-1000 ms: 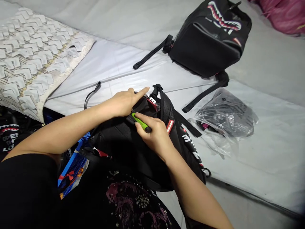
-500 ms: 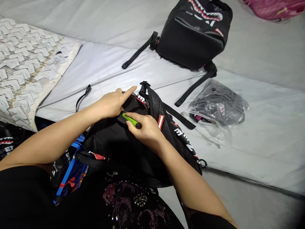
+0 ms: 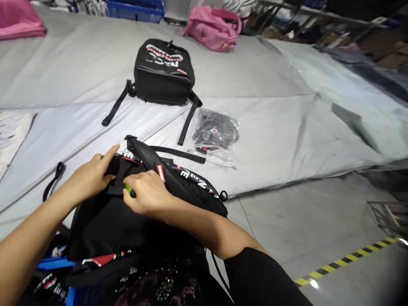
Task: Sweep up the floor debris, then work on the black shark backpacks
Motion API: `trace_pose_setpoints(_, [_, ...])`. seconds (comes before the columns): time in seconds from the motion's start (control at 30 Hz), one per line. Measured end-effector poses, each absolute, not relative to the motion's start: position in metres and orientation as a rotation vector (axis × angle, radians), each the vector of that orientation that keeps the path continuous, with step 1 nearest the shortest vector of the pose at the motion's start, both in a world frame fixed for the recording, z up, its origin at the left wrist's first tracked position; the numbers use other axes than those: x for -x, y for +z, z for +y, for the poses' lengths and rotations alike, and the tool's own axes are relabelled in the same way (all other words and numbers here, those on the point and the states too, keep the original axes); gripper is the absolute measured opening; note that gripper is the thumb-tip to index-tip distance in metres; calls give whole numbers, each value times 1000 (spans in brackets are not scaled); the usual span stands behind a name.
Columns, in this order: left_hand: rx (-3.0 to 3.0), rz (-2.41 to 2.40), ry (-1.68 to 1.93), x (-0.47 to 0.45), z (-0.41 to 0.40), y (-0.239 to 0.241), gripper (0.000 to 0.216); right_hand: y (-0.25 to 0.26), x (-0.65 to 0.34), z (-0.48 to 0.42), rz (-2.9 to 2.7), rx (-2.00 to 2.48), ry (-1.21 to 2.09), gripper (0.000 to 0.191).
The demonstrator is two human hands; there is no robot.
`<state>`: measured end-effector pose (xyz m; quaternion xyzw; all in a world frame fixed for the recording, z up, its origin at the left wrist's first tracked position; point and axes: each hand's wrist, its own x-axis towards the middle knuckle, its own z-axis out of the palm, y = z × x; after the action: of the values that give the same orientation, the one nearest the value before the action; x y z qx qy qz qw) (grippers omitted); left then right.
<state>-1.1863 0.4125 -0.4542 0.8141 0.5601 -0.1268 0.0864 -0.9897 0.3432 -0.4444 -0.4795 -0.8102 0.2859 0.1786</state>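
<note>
A black backpack point(image 3: 127, 229) with white lettering along its edge lies on its side on the table edge, against my body. My left hand point(image 3: 91, 176) grips its far left edge, index finger pointing up and thumb on the black fabric; its other fingers are hidden. My right hand point(image 3: 148, 193) is closed around a slim green-handled tool point(image 3: 129, 190) with a black end, held near the webbing at the base of a shoulder strap point(image 3: 148, 157). The tool's tip is hidden, so its kind cannot be made out.
A second black backpack point(image 3: 164, 83) with a shark-mouth print sits farther back, straps trailing forward. Beside it lies a clear plastic bag point(image 3: 215, 131) with dark contents. A pink backpack point(image 3: 213, 27) and blue crate point(image 3: 135, 10) are at the back. Yellow-black tape point(image 3: 347, 259) marks the floor.
The view has swung right and up, bringing the pink backpack, crate and floor tape into sight. My right hand now covers more of the green tool. Both hands stay at the backpack.
</note>
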Motion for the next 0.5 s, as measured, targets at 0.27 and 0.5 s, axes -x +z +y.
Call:
trace_pose_setpoints(0.27, [-2348, 1663, -298, 1190, 413, -463, 80, -484, 824, 339, -1811, 1962, 85, 28])
trace_pose_setpoints(0.5, [-2347, 1681, -203, 1191, 412, -468, 81, -568, 756, 400, -2061, 2282, 82, 33])
